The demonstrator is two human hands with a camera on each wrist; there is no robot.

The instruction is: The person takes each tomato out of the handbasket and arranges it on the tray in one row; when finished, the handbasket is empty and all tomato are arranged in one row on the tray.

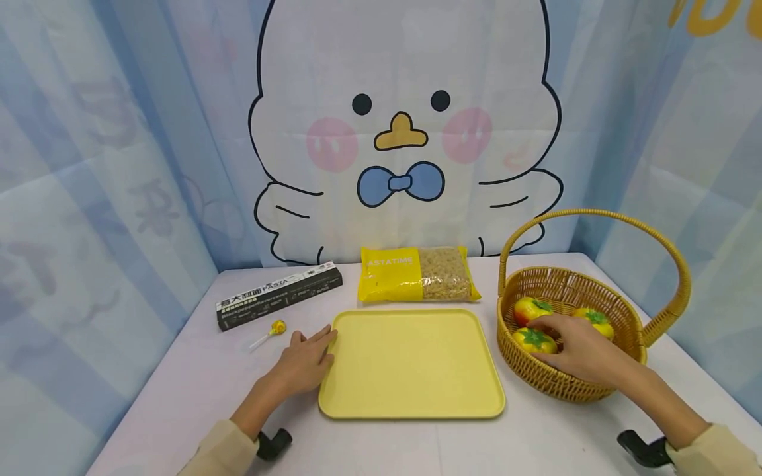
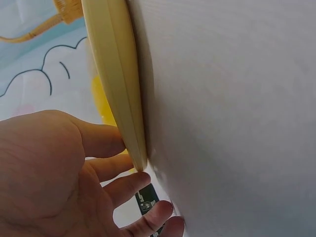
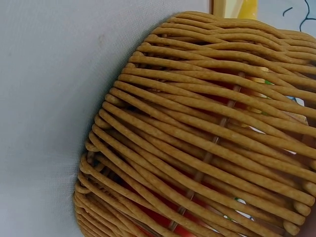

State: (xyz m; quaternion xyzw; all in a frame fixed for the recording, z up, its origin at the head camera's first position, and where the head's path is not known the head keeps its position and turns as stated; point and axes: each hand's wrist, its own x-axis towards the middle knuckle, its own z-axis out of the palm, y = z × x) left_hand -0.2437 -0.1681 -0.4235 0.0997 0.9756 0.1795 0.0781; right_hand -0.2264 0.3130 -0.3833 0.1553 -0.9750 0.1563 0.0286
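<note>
My left hand rests at the left edge of a pale yellow tray, fingers extended and touching its rim. The left wrist view shows the thumb and fingertips against the tray's side. On the right, my right hand reaches into a woven basket and holds a yellow persimmon-like fruit with a green star-shaped top between thumb and fingers. A red-and-yellow fruit lies behind it, and another yellow one sits farther right. The right wrist view is filled by basket weave, which hides the hand.
A yellow pasta bag lies behind the tray. To the left are a long black-and-white pasta box and a yellow lollipop. The basket's tall arched handle rises above the right hand. Printed curtains surround the white table.
</note>
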